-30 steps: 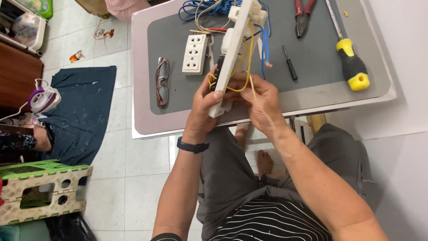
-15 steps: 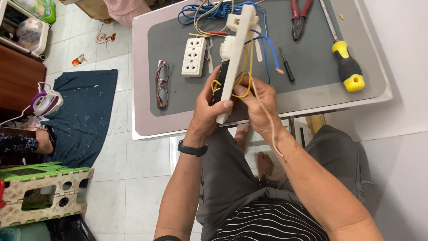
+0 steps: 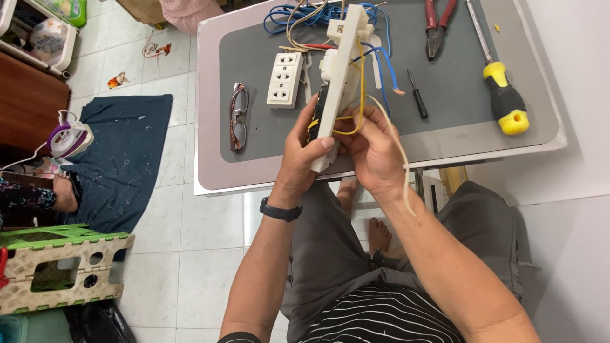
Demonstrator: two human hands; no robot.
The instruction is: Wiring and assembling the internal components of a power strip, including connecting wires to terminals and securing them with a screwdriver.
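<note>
Head view | socket strip (image 3: 338, 70) – gripped between left hand (image 3: 304, 152) and right hand (image 3: 375, 152)

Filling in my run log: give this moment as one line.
left hand: grips white power strip housing | right hand: at yellow wires | table: socket plate, glasses, screwdriver

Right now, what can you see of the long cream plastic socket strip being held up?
The long cream plastic socket strip looks like hard moulded plastic, seen edge-on and tilted, its top end over the grey mat. Yellow wires loop out of its open side. The left hand grips its lower end; the right hand touches it beside the wires.
</note>
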